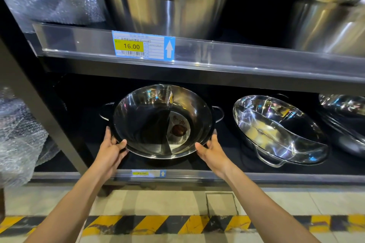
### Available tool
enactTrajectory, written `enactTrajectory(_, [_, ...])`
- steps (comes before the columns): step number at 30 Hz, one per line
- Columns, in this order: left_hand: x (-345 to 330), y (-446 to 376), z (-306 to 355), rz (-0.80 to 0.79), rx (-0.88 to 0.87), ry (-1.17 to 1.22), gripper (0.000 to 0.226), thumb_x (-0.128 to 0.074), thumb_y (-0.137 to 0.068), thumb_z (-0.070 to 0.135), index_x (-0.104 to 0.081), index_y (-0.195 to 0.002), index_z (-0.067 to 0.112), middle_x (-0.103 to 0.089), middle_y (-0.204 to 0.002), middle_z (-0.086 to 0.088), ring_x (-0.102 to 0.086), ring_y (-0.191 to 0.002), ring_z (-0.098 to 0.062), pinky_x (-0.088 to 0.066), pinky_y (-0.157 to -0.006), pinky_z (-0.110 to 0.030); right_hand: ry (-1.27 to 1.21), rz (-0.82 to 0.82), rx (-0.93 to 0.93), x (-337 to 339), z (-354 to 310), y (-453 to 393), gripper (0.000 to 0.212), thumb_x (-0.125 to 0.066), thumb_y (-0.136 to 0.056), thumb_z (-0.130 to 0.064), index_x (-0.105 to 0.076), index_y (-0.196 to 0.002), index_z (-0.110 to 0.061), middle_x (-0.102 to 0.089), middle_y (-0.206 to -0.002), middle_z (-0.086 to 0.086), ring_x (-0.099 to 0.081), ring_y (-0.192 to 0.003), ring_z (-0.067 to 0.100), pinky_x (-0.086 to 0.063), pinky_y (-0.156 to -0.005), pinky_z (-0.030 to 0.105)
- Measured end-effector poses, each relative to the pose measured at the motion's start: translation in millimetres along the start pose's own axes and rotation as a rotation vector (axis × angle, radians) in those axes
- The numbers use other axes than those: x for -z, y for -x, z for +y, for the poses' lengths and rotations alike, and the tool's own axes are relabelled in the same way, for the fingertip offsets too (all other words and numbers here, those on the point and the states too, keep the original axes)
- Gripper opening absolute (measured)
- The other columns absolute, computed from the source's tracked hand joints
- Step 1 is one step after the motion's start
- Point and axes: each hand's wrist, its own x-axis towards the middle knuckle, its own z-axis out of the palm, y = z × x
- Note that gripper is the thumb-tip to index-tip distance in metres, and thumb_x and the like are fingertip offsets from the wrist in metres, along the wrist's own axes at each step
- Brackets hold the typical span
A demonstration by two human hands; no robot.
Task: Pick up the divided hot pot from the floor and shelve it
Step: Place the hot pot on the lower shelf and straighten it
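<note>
Two bare arms are reaching over the hazard-striped floor tape [150, 223] toward a store's bottom shelf [197, 174]. The left hand [110, 149] and right hand [212, 149] are both clamping the near rim of the divided hot pot [158, 120], thumbs over the edge, the pot tilting toward the camera inside the lower bay. Whether its base is resting on the shelf cannot be told. Letting go now is risking a slide forward off the ledge. Just to the right, a second divided pot [276, 128] is leaning nearby, crowding that side; overhead, the upper shelf [237, 59] with its price tag [143, 45] and large steel pots [167, 2] is limiting headroom.
</note>
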Motion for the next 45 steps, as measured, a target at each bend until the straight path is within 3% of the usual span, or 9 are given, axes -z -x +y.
enactTrajectory(12, [2,-4,10,0.023,-0.006,-0.026,0.07,-0.038,-0.094,0.001,-0.002,-0.145,0.03,-0.023,-0.155,-0.004,-0.032,-0.137,-0.024,-0.026,-0.115,-0.049,-0.003,0.014,-0.033,-10,-13,-1,0.088,-0.05,-0.094,-0.009,0.017,-0.145,-0.034,-0.016,-0.159,0.0,-0.025,-0.143,0.018,-0.03,-0.116,0.042])
enactTrajectory(16, [-25,33,13,0.339,-0.38,-0.675,0.061,-0.053,-0.088,0.012,-0.024,-0.142,0.015,-0.03,-0.15,-0.013,-0.033,-0.135,-0.029,-0.028,-0.113,-0.047,0.104,0.175,0.012,12,-23,20,0.077,-0.055,-0.092,-0.013,-0.004,-0.15,-0.022,-0.015,-0.159,0.006,-0.035,-0.138,0.017,-0.032,-0.115,0.043])
enactTrajectory(19, [-82,68,12,0.178,-0.657,-0.679,0.046,-0.053,-0.087,0.007,-0.04,-0.132,0.009,-0.039,-0.139,-0.013,-0.043,-0.126,-0.02,-0.038,-0.105,-0.033,0.191,0.289,0.122,61,-32,46,0.066,-0.057,-0.091,-0.013,-0.023,-0.147,-0.017,-0.04,-0.148,0.006,-0.049,-0.12,0.01,-0.039,-0.11,0.042])
enactTrajectory(23, [-193,111,-8,-0.112,-0.237,-0.302,0.035,-0.051,-0.089,0.005,-0.047,-0.123,0.009,-0.055,-0.12,-0.012,-0.055,-0.098,-0.017,-0.047,-0.087,-0.023,0.307,0.621,0.222,169,-48,76,0.039,-0.056,-0.09,-0.007,-0.049,-0.128,-0.009,-0.067,-0.11,0.008,-0.065,-0.098,0.019,-0.049,-0.097,0.041])
enactTrajectory(28, [-326,158,-59,-0.363,0.297,0.001,0.018,-0.042,-0.09,-0.002,-0.04,-0.093,0.016,-0.045,-0.071,-0.006,-0.046,-0.063,-0.015,-0.043,-0.051,-0.017,0.659,0.837,0.093,297,-38,87,0.038,-0.048,-0.09,0.0,-0.047,-0.128,0.002,-0.06,-0.123,0.026,-0.057,-0.112,0.039,-0.041,-0.098,0.042])
enactTrajectory(30, [-368,171,-87,-0.363,0.348,-0.099,0.02,-0.043,-0.09,0.004,-0.039,-0.109,0.009,-0.058,-0.089,-0.018,-0.048,-0.065,-0.016,-0.042,-0.06,-0.023,0.691,0.815,0.032,327,-27,80,0.041,-0.046,-0.089,0.003,-0.043,-0.13,0.008,-0.054,-0.126,0.033,-0.052,-0.116,0.044,-0.039,-0.101,0.045])
enactTrajectory(33, [-418,180,-111,-0.21,0.326,-0.248,0.063,-0.043,-0.094,0.019,-0.008,-0.144,0.007,-0.036,-0.146,-0.021,-0.05,-0.119,-0.031,-0.039,-0.104,-0.037,0.68,0.767,-0.003,355,-17,65,0.045,-0.043,-0.092,0.001,-0.035,-0.135,0.012,-0.044,-0.136,0.035,-0.042,-0.127,0.045,-0.034,-0.106,0.042])
enactTrajectory(36, [-447,182,-121,-0.04,0.289,-0.221,0.071,-0.039,-0.096,0.024,0.01,-0.144,0.008,-0.019,-0.155,-0.011,-0.025,-0.14,-0.029,-0.021,-0.113,-0.035,0.583,0.703,-0.062,366,-12,51,0.045,-0.041,-0.097,-0.008,-0.033,-0.139,0.007,-0.044,-0.14,0.029,-0.042,-0.129,0.041,-0.035,-0.105,0.041])
enactTrajectory(45, [-450,155,-139,0.18,0.152,-0.152,0.066,-0.035,-0.097,0.023,0.009,-0.145,0.019,-0.029,-0.151,-0.01,-0.031,-0.137,-0.03,-0.022,-0.113,-0.043,0.408,0.709,0.029,346,20,67,0.037,-0.051,-0.089,0.002,-0.056,-0.125,-0.005,-0.07,-0.109,0.015,-0.063,-0.103,0.028,-0.046,-0.092,0.035])
